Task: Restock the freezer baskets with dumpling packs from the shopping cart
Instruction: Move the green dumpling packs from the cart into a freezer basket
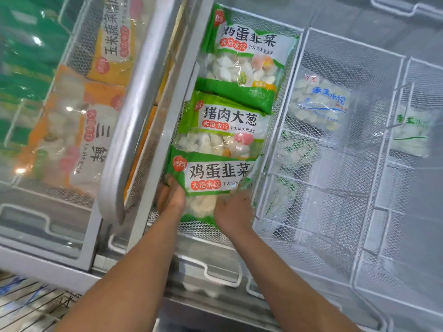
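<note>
Both hands on the nearest dumpling pack [215,178], inside the white mesh freezer basket [275,130]. Left hand [171,197] grips the pack's left edge, fingers curled under it. Right hand [233,212] holds the lower right corner, fingers curled around the crinkled plastic.

Pack look: green border, white label band with large black characters, a red round logo at top left, a red strip of smaller text below the title, and a clear window showing pale dumplings — the window sits between the two hands. The pack lies flat, its top edge overlapping the next pack.

Just beyond the hands, a second green pack [225,125] of the same design with a different title; beyond that, a third green pack [244,58] with the same title as the held one. All three lie in one row in the same basket.

Right of the right hand, the neighbouring basket [354,164] holds a clear bag with blue print [321,104]. Left of the left hand — a sliding lid frame [134,111], with orange packs [79,130] under the glass.
</note>
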